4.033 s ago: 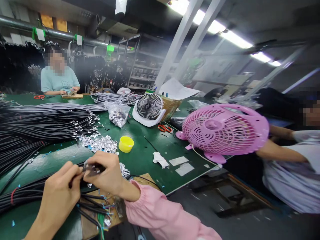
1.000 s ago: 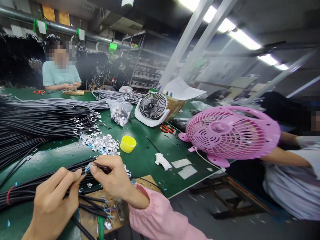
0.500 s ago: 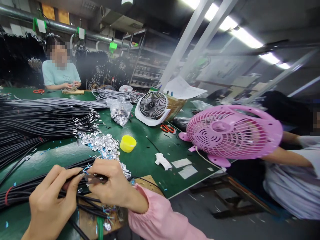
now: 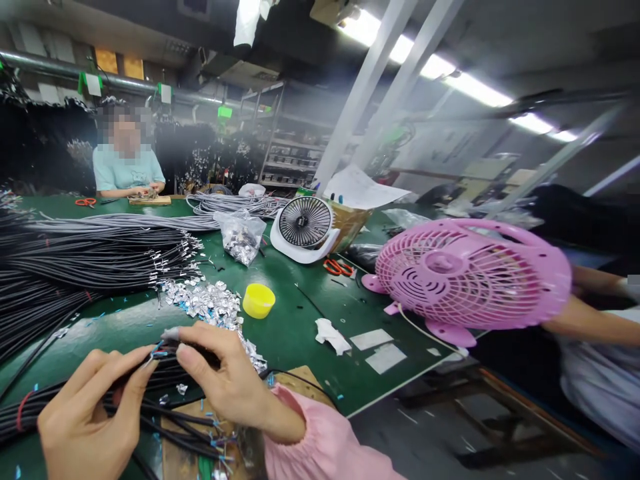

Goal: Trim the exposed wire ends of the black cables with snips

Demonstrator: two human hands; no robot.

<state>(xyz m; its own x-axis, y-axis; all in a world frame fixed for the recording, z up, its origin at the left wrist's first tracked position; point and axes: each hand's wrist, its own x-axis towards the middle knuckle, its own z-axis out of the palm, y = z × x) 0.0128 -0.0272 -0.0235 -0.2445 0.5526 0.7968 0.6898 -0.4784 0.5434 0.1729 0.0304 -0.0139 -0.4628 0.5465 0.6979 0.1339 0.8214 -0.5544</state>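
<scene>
My left hand [image 4: 95, 407] pinches the stripped end of a black cable, where thin blue, white and red wires [image 4: 159, 352] fan out between thumb and forefinger. Just right of those wires is my right hand [image 4: 225, 373], its fingers curled round a dark tool that is mostly hidden; a grey covering shows on one fingertip. Beneath both hands runs a bundle of black cables [image 4: 30, 407] tied with a red band. Several stripped cable ends [image 4: 220, 443] lie over a wooden board [image 4: 180, 433].
Foil scraps [image 4: 213, 303], a yellow ring-shaped container [image 4: 259, 301] and black cables [image 4: 100, 257] lie on the green table. Farther back are a white fan [image 4: 305, 227], orange-handled scissors [image 4: 339, 267] and a pink fan [image 4: 475, 273]. One person [image 4: 127, 167] sits across; another's arm shows at right.
My right hand has shifted slightly away from the wires and its fingers have opened a little; the tool's blades no longer show. The whole view has tilted slightly upward.
</scene>
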